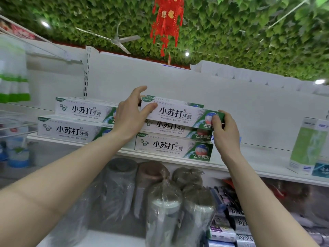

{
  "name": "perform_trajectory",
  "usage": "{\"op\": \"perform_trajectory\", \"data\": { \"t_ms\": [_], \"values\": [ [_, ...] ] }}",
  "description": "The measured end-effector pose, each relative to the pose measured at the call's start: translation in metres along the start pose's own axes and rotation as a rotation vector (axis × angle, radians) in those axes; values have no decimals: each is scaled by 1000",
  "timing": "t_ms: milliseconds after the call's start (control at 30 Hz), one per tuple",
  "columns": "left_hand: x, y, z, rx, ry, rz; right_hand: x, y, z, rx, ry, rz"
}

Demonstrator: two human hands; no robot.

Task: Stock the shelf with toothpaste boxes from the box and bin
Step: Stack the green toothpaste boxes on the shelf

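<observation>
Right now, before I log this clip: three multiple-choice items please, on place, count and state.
1. Where is the top toothpaste box? A on the floor; B on the right stack; C in a basket.
2. How many boxes high is the left stack? A two; B four; C six.
3. The top toothpaste box is: A untouched; B held by one hand; C held by both hands.
Key: 1 B, it caps two boxes there. 2 A, one box lies on another. 3 C, the left hand and right hand grip its ends.
</observation>
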State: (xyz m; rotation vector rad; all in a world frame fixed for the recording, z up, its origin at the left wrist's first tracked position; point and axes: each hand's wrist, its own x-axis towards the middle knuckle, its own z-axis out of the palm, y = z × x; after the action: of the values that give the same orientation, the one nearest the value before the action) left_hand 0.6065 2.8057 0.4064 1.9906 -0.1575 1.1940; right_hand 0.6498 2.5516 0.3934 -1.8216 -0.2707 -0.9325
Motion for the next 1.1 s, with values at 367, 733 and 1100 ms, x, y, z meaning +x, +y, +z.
{"op": "perform_trajectory", "data": {
  "t_ms": [367, 733, 1100],
  "values": [
    [2, -29, -49, -51, -1, 17, -36, -41, 31, -12, 23, -24],
    [27, -108, -151, 27, -3, 7, -71, -113, 129, -73, -21, -88],
    [21, -179, -196, 141, -97, -55, -119, -130, 204, -269, -71, -143]
  ]
}}
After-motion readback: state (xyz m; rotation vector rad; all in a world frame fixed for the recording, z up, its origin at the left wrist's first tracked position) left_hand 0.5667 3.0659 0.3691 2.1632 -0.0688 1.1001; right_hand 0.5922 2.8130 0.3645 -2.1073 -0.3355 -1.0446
